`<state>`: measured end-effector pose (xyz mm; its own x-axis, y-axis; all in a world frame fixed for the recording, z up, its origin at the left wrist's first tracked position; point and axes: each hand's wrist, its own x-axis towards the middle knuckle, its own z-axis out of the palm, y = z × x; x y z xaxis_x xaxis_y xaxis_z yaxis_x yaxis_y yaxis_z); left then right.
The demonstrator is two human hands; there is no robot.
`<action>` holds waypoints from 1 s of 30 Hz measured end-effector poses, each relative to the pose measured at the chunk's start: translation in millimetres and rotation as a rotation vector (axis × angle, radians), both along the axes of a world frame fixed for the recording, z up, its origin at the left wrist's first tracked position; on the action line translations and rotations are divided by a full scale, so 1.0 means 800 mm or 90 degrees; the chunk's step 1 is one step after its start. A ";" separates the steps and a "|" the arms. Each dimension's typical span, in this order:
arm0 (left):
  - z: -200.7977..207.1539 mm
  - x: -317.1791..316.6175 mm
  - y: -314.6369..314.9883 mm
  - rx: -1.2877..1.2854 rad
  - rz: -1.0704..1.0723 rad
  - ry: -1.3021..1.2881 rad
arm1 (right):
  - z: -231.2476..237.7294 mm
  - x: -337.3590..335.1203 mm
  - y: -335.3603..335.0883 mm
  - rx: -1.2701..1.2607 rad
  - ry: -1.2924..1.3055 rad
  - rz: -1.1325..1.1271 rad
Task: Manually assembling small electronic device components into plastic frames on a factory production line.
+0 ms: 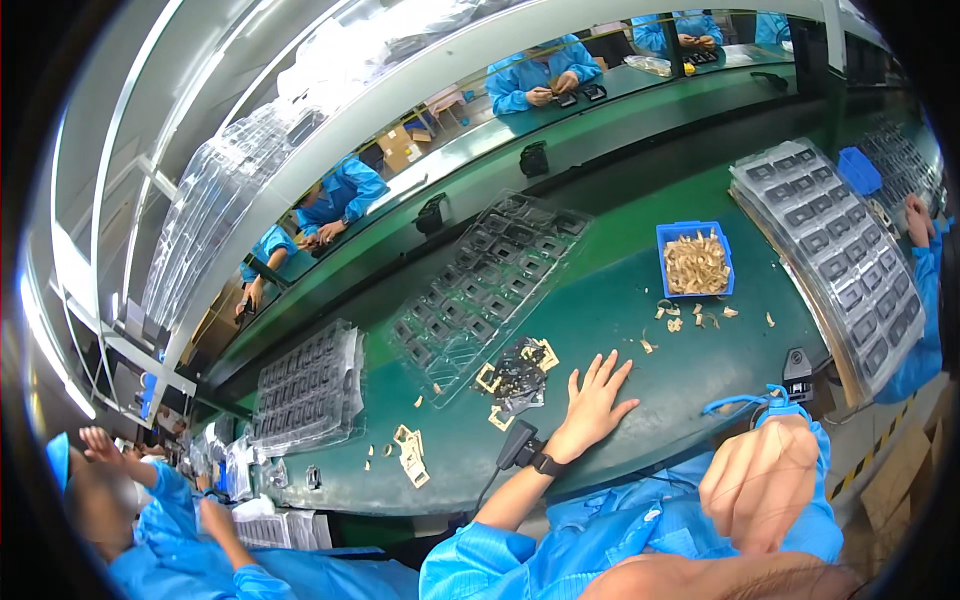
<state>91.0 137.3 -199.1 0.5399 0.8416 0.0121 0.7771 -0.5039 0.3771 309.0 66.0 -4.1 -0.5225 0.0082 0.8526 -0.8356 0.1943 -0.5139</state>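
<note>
My left hand (592,408) lies palm down on the green table (690,375), fingers spread, holding nothing. On its wrist is a dark band with a small black device (518,444). Just left of the fingers sits a loose pile of black pieces (520,382) mixed with cream-coloured frame-like pieces. My right hand (760,482) is raised close to the camera at the table's near edge, its fingers closed. Whether anything is inside that fist is hidden. A blue cord (735,402) loops out just above it.
A blue bin (664,272) holds small cream scraps, with several scattered beside it. Clear trays of black parts (480,280) stand mid-table, at the left (305,390) and stacked at the right (840,250). Co-workers sit around, one at near left (160,530). Cream pieces (411,455) lie near the front edge.
</note>
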 end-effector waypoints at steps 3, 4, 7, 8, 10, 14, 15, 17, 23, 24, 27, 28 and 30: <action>0.005 -0.004 0.002 -0.004 -0.001 -0.010 | -0.005 -0.017 -0.002 -0.048 0.086 -0.040; 0.004 -0.006 0.002 -0.007 0.001 -0.012 | -0.002 -0.022 0.001 -0.043 0.087 -0.034; 0.003 -0.003 0.008 -0.006 -0.010 -0.022 | 0.006 -0.034 0.012 0.034 0.062 0.016; 0.000 -0.006 0.007 -0.013 -0.010 -0.026 | 0.005 -0.037 0.012 0.042 0.053 0.017; 0.003 0.001 0.013 -0.014 -0.029 -0.051 | 0.008 -0.033 0.012 0.071 0.037 0.007; 0.026 0.009 0.020 -0.005 -0.063 -0.061 | 0.011 -0.021 0.008 0.092 0.030 -0.013; 0.031 0.008 0.021 -0.006 -0.070 -0.084 | 0.010 -0.021 0.005 0.096 0.035 -0.030; 0.040 0.016 0.029 -0.012 -0.104 -0.104 | 0.010 -0.015 -0.004 0.074 0.074 -0.060; 0.087 0.081 0.043 -0.098 -0.220 -0.304 | 0.008 0.032 -0.036 0.157 -0.008 -0.186; 0.091 0.097 0.047 -0.089 -0.257 -0.330 | 0.007 0.050 -0.041 0.203 -0.051 -0.244; 0.100 0.140 0.058 -0.330 -0.268 -0.435 | -0.015 0.105 -0.068 0.151 -0.113 -0.508; 0.108 0.156 0.061 -0.369 -0.273 -0.459 | -0.015 0.127 -0.088 0.093 -0.178 -0.708; 0.130 0.186 0.066 -0.481 -0.230 -0.495 | -0.030 0.156 -0.119 -0.186 -0.155 -1.020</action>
<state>240.0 190.4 -94.8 0.8200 0.5724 0.0054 0.0566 -0.0905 0.9943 433.6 -29.5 -28.0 0.0631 0.7748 0.6291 0.2098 0.6059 -0.7674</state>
